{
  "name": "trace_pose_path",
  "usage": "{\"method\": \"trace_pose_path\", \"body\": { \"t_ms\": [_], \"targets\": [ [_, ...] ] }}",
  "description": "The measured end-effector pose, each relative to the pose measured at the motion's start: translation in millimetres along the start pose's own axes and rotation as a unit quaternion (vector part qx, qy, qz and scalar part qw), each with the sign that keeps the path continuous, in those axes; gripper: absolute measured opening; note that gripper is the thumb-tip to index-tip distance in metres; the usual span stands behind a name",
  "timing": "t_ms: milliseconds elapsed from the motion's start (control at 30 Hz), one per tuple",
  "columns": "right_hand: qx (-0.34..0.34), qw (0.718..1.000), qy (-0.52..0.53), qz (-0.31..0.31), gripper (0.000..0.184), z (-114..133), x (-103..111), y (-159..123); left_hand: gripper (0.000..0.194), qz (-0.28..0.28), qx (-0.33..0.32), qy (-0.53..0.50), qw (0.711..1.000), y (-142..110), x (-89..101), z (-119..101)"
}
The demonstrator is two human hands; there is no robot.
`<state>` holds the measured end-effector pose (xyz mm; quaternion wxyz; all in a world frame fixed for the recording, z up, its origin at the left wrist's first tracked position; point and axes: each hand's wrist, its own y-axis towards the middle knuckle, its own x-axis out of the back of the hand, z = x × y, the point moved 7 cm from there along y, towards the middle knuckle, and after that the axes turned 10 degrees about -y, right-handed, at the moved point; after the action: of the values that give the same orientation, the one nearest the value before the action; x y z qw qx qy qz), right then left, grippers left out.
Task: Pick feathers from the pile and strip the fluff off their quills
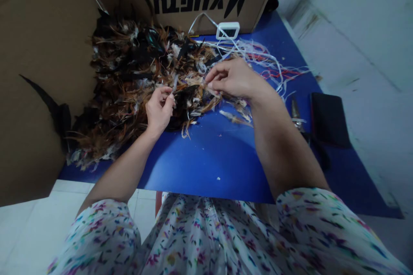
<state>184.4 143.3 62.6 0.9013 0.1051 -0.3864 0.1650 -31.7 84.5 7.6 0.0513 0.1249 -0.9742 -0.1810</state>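
A big loose heap of brown, black and whitish feathers point(129, 73) covers the left and back of the blue table. At the heap's front edge, my left hand point(159, 109) pinches a small greyish-white feather point(175, 82) upright between thumb and fingers. My right hand point(234, 78) is closed in a pinch over the heap's right end. A pale, wispy feather point(213, 92) shows at its fingertips, partly covered by them. Several loose light feathers point(237, 118) lie on the table just below that hand.
Behind the heap stands a cardboard box point(200, 0) with printed letters; another cardboard panel point(41, 51) rises at left. A small white display device point(227, 31) sits by the box. White and red strings point(271, 62), a dark flat case point(329, 118) and a metal tool point(295, 109) lie at right.
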Motion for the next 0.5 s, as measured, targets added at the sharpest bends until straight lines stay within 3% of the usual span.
{"method": "trace_pose_path", "body": {
  "t_ms": [200, 500],
  "targets": [
    [-0.022, 0.983, 0.180, -0.022, 0.014, 8.5, -2.4, -4.3, 0.025, 0.047, -0.006, -0.032, 0.998, -10.1, -12.5, -11.5],
    [-0.024, 0.962, 0.269, 0.032, 0.025, 25.2, -24.0, -7.4, 0.041, 0.152, 0.103, -0.102, 0.978, -18.7, -33.2, -7.8]
  ]
}}
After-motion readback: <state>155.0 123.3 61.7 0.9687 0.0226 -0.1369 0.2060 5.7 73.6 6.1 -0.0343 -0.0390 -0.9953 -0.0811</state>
